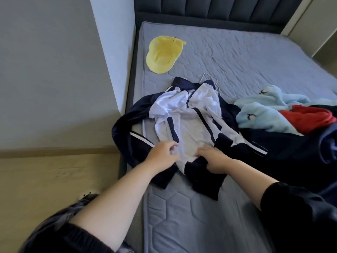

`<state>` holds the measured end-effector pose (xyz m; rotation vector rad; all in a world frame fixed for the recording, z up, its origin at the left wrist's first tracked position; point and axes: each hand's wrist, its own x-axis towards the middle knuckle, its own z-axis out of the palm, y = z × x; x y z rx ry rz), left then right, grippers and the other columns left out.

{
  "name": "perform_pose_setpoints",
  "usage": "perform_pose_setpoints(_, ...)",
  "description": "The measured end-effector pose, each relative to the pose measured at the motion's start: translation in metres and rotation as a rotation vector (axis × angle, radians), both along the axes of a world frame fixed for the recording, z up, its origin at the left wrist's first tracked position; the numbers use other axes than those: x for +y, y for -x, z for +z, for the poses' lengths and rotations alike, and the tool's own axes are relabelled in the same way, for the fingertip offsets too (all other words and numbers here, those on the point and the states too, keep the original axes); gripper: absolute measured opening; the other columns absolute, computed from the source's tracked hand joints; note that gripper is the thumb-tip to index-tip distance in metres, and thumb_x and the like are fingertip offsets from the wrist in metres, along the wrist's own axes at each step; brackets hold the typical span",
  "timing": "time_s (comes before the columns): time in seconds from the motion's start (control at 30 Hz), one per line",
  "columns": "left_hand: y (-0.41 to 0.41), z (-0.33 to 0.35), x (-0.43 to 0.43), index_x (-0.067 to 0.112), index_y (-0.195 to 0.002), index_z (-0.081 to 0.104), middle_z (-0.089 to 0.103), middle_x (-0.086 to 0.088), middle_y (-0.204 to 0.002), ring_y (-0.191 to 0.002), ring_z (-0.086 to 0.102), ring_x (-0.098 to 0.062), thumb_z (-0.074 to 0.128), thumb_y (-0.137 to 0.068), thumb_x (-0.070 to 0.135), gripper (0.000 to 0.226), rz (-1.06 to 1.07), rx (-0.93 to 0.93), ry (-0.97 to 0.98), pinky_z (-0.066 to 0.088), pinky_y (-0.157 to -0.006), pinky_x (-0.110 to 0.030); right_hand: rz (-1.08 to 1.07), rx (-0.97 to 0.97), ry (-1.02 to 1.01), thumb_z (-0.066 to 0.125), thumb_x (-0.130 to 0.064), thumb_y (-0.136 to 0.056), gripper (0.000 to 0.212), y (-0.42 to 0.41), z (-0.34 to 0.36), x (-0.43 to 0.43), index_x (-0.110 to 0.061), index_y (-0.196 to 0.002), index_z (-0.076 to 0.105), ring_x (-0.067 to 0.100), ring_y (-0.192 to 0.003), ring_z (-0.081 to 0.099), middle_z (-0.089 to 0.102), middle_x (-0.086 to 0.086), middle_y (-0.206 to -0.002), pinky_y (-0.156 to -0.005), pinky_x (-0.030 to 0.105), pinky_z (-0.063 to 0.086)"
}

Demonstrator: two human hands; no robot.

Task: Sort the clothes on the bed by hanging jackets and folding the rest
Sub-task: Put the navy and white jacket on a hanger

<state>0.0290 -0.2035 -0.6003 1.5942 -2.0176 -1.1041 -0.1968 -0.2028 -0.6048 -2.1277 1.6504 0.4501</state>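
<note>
With the navy-and-white track jacket (193, 123) lying open by the mattress (246, 57) edge nearest the wall (113, 52), our right hand (214, 161) gripping its dark hem (206, 181) and our left hand (163, 155) curled on the lining (187, 143), grip unclear, we should align both fronts before seating the hanger (204, 76).

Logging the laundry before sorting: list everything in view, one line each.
jacket: one, navy and white, spread open at the bed's near left edge
hanger: one, white, by the jacket's collar, partly hidden
cap: one, yellow, far left of bed
light blue garment: one, right of jacket
red garment: one, on the right pile
bed: one, grey quilted mattress
left hand: on jacket lining, grip unclear
right hand: holding jacket hem
</note>
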Motion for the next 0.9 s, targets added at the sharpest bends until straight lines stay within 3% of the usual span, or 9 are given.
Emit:
perform_pose_setpoints(0.07,0.024,-0.007,0.014,0.021,-0.136,0.048,0.050,0.002,-0.132,-0.124,0.047,-0.017,0.066,-0.079,0.054,0.068,-0.165,-0.105,-0.153,0.040,-0.102,-0.032,-0.103,-0.115,0.122,0.048,0.000,-0.078,0.037,-0.003,-0.001,0.003,-0.015,-0.109,0.062,0.026,-0.112,0.053,0.057,0.006,-0.117,-0.091,0.028,0.041)
perform_pose_setpoints(0.17,0.054,-0.011,0.029,0.026,-0.135,0.044,0.048,0.002,-0.133,-0.124,0.044,-0.021,0.064,-0.066,0.073,0.086,-0.192,-0.304,-0.109,0.043,-0.097,-0.038,-0.205,-0.138,0.203,0.048,-0.005,-0.084,0.022,-0.004,0.002,0.005,-0.012,-0.094,0.065,0.028,-0.095,0.059,0.065,0.008,-0.099,-0.074,0.031,0.042)
perform_pose_setpoints(0.37,0.064,-0.002,0.035,0.027,-0.085,0.058,0.057,0.004,-0.084,-0.089,0.061,-0.026,0.053,-0.083,0.022,0.007,0.162,-0.133,-0.065,0.043,-0.066,-0.030,-0.247,-0.342,0.323,0.068,-0.030,-0.082,0.013,0.001,0.015,0.019,-0.018,-0.082,0.064,0.022,-0.083,0.060,0.066,0.000,-0.081,-0.072,0.032,0.044)
perform_pose_setpoints(0.5,0.028,-0.002,0.024,0.023,-0.087,0.071,0.066,0.001,-0.083,-0.085,0.060,-0.025,0.043,-0.078,0.003,0.035,0.242,-0.038,-0.082,0.044,-0.063,-0.027,-0.126,-0.184,0.704,0.081,-0.047,-0.065,0.064,0.027,0.003,0.032,-0.014,-0.115,0.061,0.030,-0.112,0.051,0.057,0.007,-0.117,-0.100,0.044,0.035)
perform_pose_setpoints(0.57,0.012,-0.004,0.020,0.021,-0.078,0.071,0.066,0.003,-0.072,-0.077,0.060,-0.020,0.044,-0.076,0.000,0.034,0.277,0.071,-0.100,0.044,-0.061,-0.024,-0.285,0.015,0.586,0.078,-0.060,-0.060,0.095,0.044,-0.004,0.035,-0.020,-0.138,0.042,0.031,-0.133,0.033,0.037,0.008,-0.142,-0.110,0.055,0.019)
perform_pose_setpoints(0.63,0.001,-0.002,0.018,0.024,-0.075,0.070,0.067,0.006,-0.069,-0.075,0.061,-0.016,0.045,-0.076,-0.003,0.037,0.329,0.239,-0.154,0.043,-0.060,-0.013,-0.472,-0.010,0.420,0.079,-0.055,-0.063,0.105,0.056,-0.015,0.040,-0.027,-0.148,0.023,0.029,-0.135,0.032,0.031,0.006,-0.148,-0.110,0.052,0.023)
perform_pose_setpoints(0.73,-0.003,0.006,0.019,0.028,-0.095,0.070,0.070,0.003,-0.097,-0.095,0.062,-0.013,0.042,-0.076,-0.014,0.054,0.189,0.392,-0.282,0.046,-0.077,-0.011,-0.532,-0.278,0.297,0.068,-0.022,-0.078,0.084,0.064,-0.022,0.051,-0.033,-0.147,0.022,0.033,-0.113,0.056,0.055,0.009,-0.132,-0.083,0.033,0.043)
perform_pose_setpoints(0.8,-0.004,0.012,0.018,0.028,-0.100,0.069,0.068,0.002,-0.102,-0.100,0.059,-0.012,0.037,-0.073,-0.019,0.063,0.088,0.358,-0.334,0.044,-0.083,-0.016,-0.484,-0.234,0.276,0.059,-0.015,-0.079,0.072,0.065,-0.016,0.053,-0.034,-0.141,0.029,0.035,-0.101,0.061,0.064,0.011,-0.118,-0.072,0.030,0.040)
perform_pose_setpoints(0.9,-0.011,0.027,0.015,0.012,-0.097,0.074,0.066,-0.006,-0.088,-0.089,0.057,-0.022,0.034,-0.072,-0.019,0.056,-0.050,0.151,-0.425,0.043,-0.079,-0.026,-0.305,-0.106,0.128,0.061,-0.017,-0.081,0.041,0.060,0.010,0.049,-0.021,-0.121,0.056,0.029,-0.097,0.063,0.067,0.010,-0.106,-0.075,0.032,0.047)
